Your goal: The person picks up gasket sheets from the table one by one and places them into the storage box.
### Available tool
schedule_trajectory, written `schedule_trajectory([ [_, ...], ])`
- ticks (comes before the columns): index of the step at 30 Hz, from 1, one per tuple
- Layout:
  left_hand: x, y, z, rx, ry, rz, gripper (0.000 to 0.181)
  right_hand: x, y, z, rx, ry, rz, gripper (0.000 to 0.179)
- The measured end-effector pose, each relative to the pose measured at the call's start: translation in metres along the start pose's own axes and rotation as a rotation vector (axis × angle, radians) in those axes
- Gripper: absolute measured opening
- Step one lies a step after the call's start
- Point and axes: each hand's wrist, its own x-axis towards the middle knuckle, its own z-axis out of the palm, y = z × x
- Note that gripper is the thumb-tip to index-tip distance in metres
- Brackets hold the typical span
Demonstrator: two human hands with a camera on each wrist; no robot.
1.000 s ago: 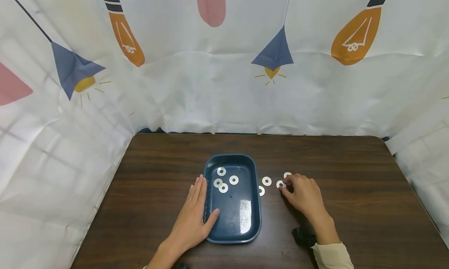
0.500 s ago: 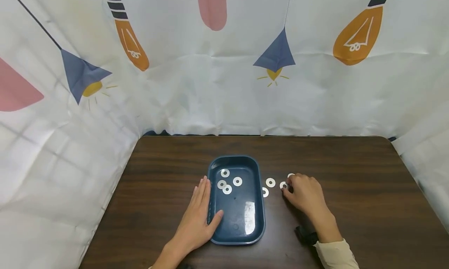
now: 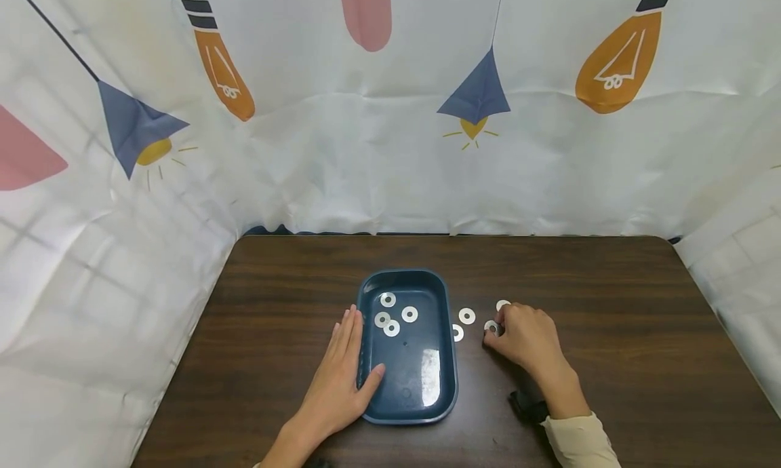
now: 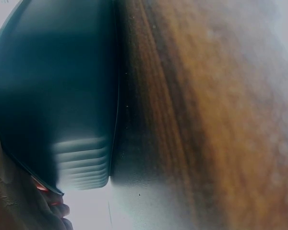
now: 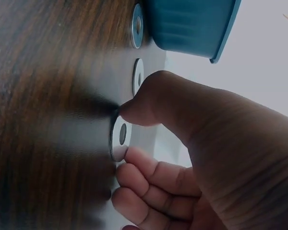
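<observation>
A dark blue plastic tray (image 3: 405, 373) lies on the table, with several flat metal washers (image 3: 409, 314) inside near its far end. My left hand (image 3: 334, 383) rests along the tray's left rim, fingers straight and thumb over the edge. To the tray's right, my right hand (image 3: 532, 342) pinches a washer (image 5: 119, 139) by its edges between thumb and index finger, down at the tabletop. Two more washers, one partly hidden by the tray wall (image 3: 457, 332) and one farther out (image 3: 466, 316), lie between tray and hand. Another washer (image 3: 502, 305) shows behind the right fingers.
The brown wood-grain table (image 3: 634, 332) reaches back to a white curtain (image 3: 390, 169) printed with lamps and bulbs. A black strap (image 3: 528, 408) is on the right wrist. In the right wrist view, the tray's outer wall (image 5: 194, 26) rises beyond the loose washers.
My right thumb and fingers have drawn in closer round the washer at their tips. The left hand stays on the tray rim, and the head view sways slightly.
</observation>
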Motion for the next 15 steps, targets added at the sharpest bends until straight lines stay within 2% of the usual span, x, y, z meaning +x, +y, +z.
schedule_trajectory([
  [6,0.0007,-0.0008,0.0001,0.006,0.003,0.007,0.099,-0.0023,-0.0026,0.0001,-0.025,0.039,-0.049,0.016],
  [15,0.0,-0.0006,-0.0002,0.005,-0.002,0.001,0.099,-0.0054,-0.0015,0.0041,-0.063,0.091,-0.112,0.017],
])
